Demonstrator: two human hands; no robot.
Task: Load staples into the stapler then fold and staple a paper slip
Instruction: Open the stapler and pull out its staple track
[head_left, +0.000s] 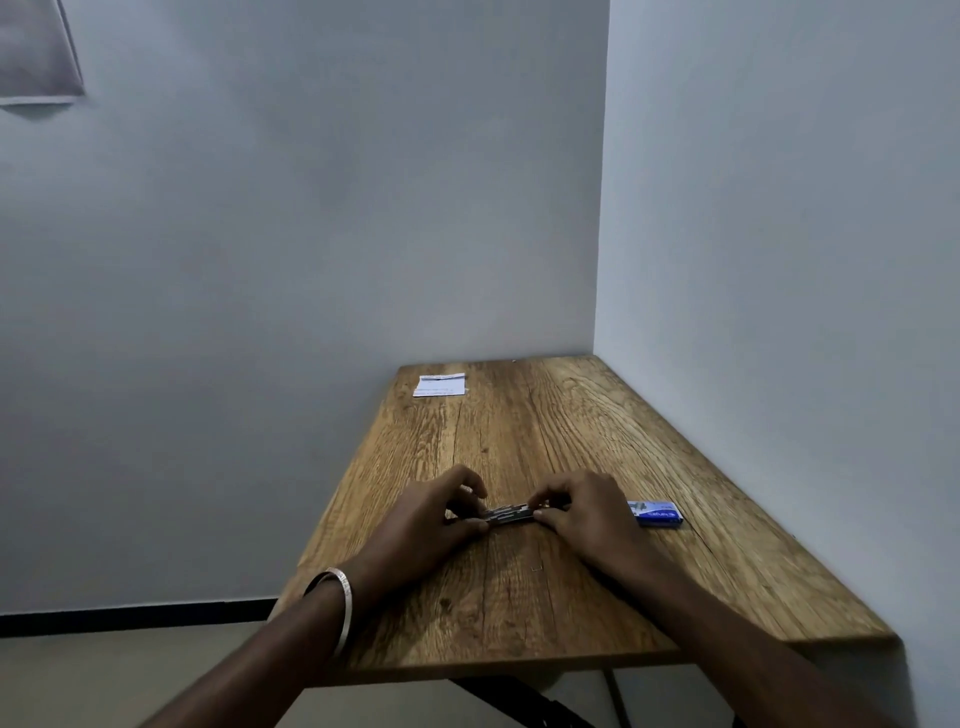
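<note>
A small metal stapler (510, 514) lies in the middle of the wooden table (545, 426), held between both hands. My left hand (431, 514) grips its left end with curled fingers and thumb. My right hand (582, 512) pinches its right end between thumb and fingers. Most of the stapler is hidden by the fingers. A blue staple box (655, 513) lies just right of my right hand. A white paper slip (440, 385) with printed lines lies flat at the table's far left corner.
The table stands in a corner, with walls along its far and right sides. Its left and near edges are open to the floor. A single loose staple (536, 568) lies on the wood near my wrists. A metal bangle (340, 597) circles my left wrist.
</note>
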